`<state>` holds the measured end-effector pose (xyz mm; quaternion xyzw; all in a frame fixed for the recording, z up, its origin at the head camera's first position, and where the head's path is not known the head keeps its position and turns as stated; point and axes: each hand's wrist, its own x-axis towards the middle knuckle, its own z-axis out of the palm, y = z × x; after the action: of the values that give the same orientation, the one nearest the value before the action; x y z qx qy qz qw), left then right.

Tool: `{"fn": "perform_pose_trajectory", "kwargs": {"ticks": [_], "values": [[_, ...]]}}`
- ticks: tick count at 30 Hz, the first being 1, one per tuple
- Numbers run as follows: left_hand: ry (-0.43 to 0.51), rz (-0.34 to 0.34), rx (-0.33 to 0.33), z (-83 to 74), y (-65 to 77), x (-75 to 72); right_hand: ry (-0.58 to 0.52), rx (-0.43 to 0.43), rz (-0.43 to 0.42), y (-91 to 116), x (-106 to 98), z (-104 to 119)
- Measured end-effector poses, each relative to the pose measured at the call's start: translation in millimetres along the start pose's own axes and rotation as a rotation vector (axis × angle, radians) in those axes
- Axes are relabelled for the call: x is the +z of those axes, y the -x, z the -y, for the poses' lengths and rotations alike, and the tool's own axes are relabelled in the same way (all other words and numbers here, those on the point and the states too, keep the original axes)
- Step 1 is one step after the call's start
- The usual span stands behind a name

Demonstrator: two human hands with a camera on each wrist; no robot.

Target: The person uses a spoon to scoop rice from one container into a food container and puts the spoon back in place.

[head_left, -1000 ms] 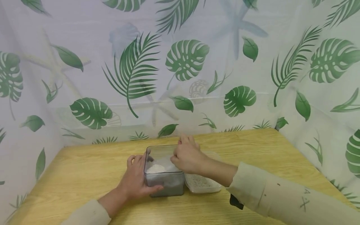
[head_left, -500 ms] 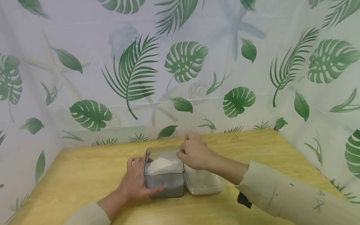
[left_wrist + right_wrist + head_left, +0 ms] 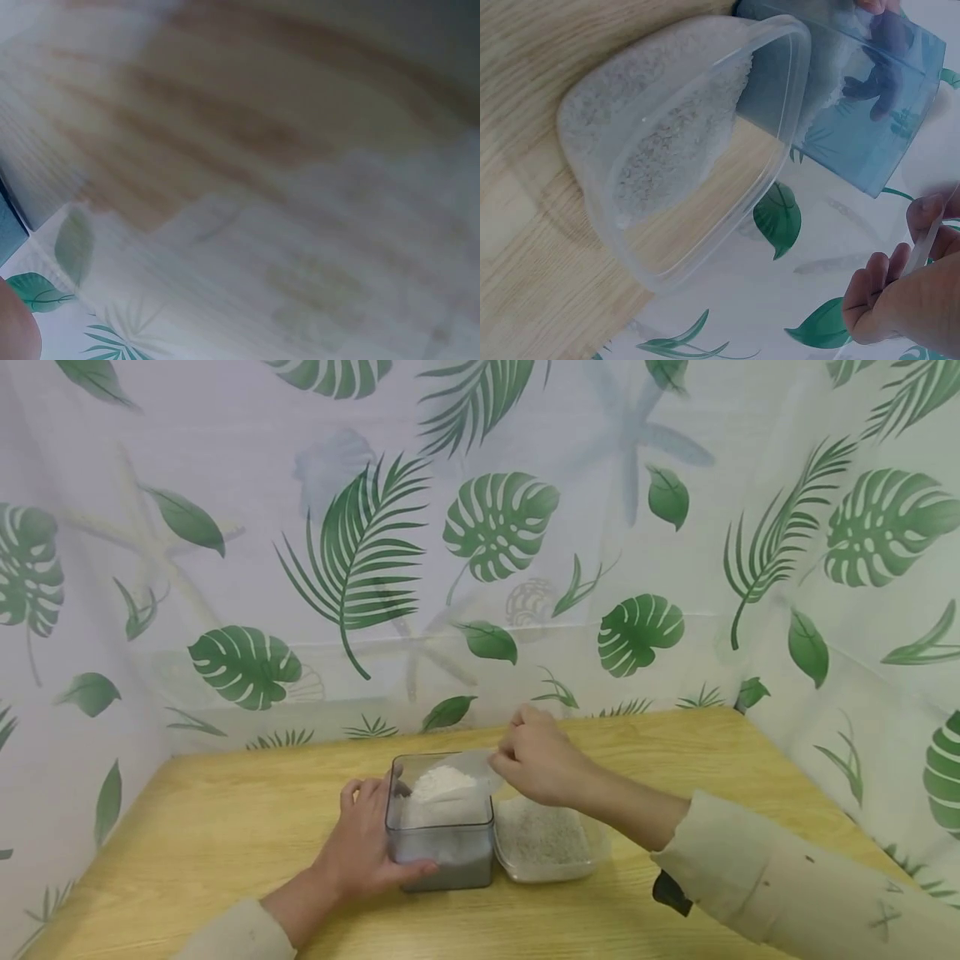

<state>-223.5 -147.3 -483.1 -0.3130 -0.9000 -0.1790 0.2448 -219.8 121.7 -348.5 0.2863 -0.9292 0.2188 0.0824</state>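
Note:
My left hand [image 3: 358, 843] grips the near left side of a smoky see-through bin [image 3: 453, 860], its thumb along the front wall. In the right wrist view, this hand's fingers show dark through the bin wall. My right hand [image 3: 543, 762] pinches the thin handle of a translucent white scoop [image 3: 482, 767], its fingers curled. A white heap [image 3: 444, 783] shows over the bin's opening beside the scoop; powder or fine grain, I cannot tell. Right of the bin, close beside it, stands a clear plastic tub [image 3: 551, 872] of rice [image 3: 679, 146].
Both containers stand on a wood-grain table [image 3: 277, 810]. A white leaf-printed sheet [image 3: 420, 560] hangs behind and at both sides. In the left wrist view, blurred cloth fills most of the picture.
My right hand has moved to the right with the scoop, whose white heap has come up into sight in the bin's opening. The left hand keeps its hold on the bin.

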Motion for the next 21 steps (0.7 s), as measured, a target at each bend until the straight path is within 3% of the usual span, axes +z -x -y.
{"fn": "perform_pose_trajectory", "kwargs": {"ticks": [13,21], "values": [[0.016,-0.002,-0.003,-1.6,-1.6,-0.9,-0.063,0.011,-0.074,14.3,-11.6,-29.0],[-0.001,-0.009,0.003,-1.4,0.0,-0.5,-0.075,0.097,-0.073,27.0,-33.5,-42.4]]}}
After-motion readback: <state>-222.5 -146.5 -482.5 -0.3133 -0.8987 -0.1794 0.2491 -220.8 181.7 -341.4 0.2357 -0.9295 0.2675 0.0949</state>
